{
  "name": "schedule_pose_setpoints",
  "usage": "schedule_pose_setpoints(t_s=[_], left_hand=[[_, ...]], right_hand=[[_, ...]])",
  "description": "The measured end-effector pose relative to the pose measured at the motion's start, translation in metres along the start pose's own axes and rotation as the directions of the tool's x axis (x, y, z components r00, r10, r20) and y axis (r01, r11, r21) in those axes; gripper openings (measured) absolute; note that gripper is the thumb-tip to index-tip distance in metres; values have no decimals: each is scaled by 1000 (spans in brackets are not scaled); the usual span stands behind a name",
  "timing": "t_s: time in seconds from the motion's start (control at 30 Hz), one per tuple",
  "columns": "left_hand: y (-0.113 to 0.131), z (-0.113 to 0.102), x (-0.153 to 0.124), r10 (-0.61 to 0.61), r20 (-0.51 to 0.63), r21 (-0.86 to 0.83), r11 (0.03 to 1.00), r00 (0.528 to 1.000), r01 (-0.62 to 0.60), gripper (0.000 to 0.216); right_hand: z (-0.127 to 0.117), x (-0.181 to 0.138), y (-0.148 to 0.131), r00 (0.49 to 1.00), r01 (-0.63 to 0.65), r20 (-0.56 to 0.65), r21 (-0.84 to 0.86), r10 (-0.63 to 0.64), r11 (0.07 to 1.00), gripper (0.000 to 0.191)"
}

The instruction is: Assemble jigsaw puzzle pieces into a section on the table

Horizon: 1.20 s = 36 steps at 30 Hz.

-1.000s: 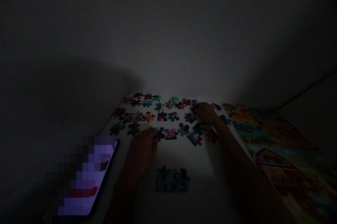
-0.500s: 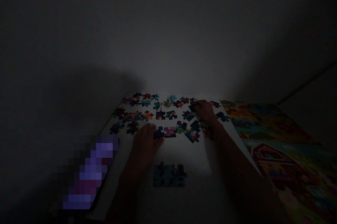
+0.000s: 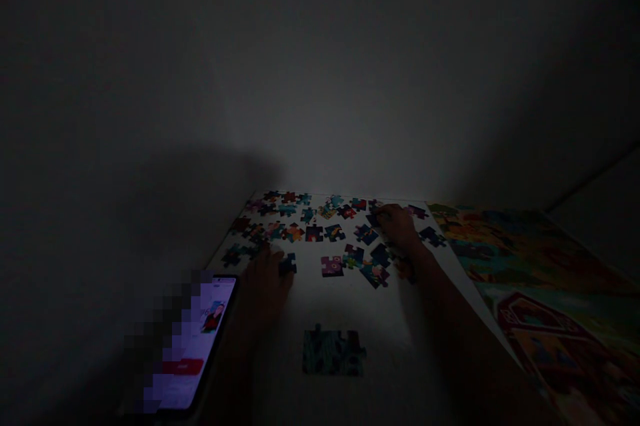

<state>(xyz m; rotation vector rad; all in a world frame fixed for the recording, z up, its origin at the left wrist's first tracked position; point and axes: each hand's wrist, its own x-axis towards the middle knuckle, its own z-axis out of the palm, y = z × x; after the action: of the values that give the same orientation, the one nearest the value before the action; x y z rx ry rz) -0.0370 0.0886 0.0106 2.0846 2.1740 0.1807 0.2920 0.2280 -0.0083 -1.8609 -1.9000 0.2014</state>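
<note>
The room is very dim. My left hand (image 3: 267,283) is low over the white tabletop (image 3: 360,309), its fingers closed on a dark blue puzzle piece (image 3: 288,264) at its right side. Farther back, my right hand (image 3: 399,225) has its fingertips bent down onto a dark puzzle piece (image 3: 373,219), partly hidden by the fingers. A purple puzzle piece (image 3: 331,267) lies between the hands. Close to me are joined teal puzzle pieces (image 3: 333,351) with a dark leafy pattern.
Several loose puzzle pieces (image 3: 293,233) spread across the back of the table. A lit phone (image 3: 193,353) is at the left edge, partly blurred out. Colourful picture sheets (image 3: 540,259) lie on the right. A pale wall (image 3: 345,93) rises behind.
My left hand has drawn the dark blue piece left, away from the purple one. My right hand stays at the same back-row piece. The view has shifted slightly.
</note>
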Motion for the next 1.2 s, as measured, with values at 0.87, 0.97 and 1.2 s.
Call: schedule_pose_setpoints(t_s=[0.87,0.97,1.2], left_hand=[[36,22,25,4,-110,-23,1000,994,-6,53],[35,23,25,4,-101,-23,1000,995,-6,53],[31,25,27,-9,-140,14,1000,990,11,51]], right_hand=[[-9,1,12,998,-33,-44,211,44,977,34],[-15,-2,27,967,-176,-159,149,199,973,35],[-31,-12,45,908,-338,-245,47,339,940,37]])
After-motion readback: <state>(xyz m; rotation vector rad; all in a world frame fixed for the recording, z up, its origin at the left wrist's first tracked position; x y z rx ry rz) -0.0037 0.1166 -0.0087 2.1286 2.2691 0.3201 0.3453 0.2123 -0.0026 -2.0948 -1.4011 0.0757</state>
